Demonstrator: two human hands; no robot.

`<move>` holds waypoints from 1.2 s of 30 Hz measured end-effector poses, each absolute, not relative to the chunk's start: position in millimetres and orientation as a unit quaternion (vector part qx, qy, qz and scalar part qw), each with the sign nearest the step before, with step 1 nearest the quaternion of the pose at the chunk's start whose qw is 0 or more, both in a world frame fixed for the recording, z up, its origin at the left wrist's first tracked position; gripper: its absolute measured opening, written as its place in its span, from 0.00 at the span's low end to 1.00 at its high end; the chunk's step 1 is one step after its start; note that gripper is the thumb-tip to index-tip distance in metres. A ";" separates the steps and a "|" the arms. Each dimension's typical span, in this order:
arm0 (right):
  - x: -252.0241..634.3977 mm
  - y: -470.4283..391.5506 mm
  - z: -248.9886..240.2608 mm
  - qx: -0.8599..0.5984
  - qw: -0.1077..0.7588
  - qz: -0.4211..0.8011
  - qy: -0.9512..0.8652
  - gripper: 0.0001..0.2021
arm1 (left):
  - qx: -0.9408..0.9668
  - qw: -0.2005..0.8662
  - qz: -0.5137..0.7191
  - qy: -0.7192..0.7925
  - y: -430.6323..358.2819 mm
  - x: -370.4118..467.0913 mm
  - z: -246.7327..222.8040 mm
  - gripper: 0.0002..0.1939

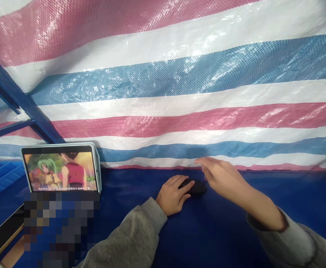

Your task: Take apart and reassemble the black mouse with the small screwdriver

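Observation:
On the dark blue tabletop, my left hand (174, 194) grips a black, rounded object that looks like a computer mouse (197, 187), with its fingers around the near side and over the top. My right hand (217, 173) hovers just above and right of the mouse, with fingers bent together in a pinch. A small purplish bit shows below those fingers, next to the mouse's right end. What the right fingers hold is mostly hidden, and I cannot make it out.
A tablet (59, 169) in a pale case stands at the left, playing a cartoon. Below it is a pixelated patch (59, 227). A dark, gold-edged flat thing (5, 234) lies at lower left. Blue metal bars (20, 96) and a striped plastic sheet (179, 78) close off the back.

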State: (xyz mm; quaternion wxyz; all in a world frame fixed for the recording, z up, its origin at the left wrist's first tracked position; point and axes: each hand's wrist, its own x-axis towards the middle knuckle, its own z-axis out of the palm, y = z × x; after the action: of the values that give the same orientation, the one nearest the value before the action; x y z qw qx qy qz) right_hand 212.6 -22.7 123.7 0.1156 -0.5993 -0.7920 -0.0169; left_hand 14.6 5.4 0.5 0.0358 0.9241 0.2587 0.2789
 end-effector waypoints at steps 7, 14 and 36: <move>211.2 -22.8 125.3 -0.608 0.111 -0.024 -0.785 0.15 | 0.925 0.033 0.276 0.259 5.8 14.5 0.7 0.21; 211.9 -23.1 121.3 -0.602 0.121 -0.036 -0.788 0.14 | 0.925 0.030 0.276 0.260 5.3 14.1 1.3 0.21; 209.7 -22.9 118.5 -0.587 0.121 -0.063 -0.798 0.14 | 0.923 0.038 0.279 0.263 5.6 14.4 0.0 0.21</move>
State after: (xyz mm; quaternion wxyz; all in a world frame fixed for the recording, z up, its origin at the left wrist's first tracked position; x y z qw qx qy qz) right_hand 209.7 -22.9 118.5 0.1211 -0.5872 -0.7979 -0.0627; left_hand 14.4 5.6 0.0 0.0379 0.9228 0.2626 0.2794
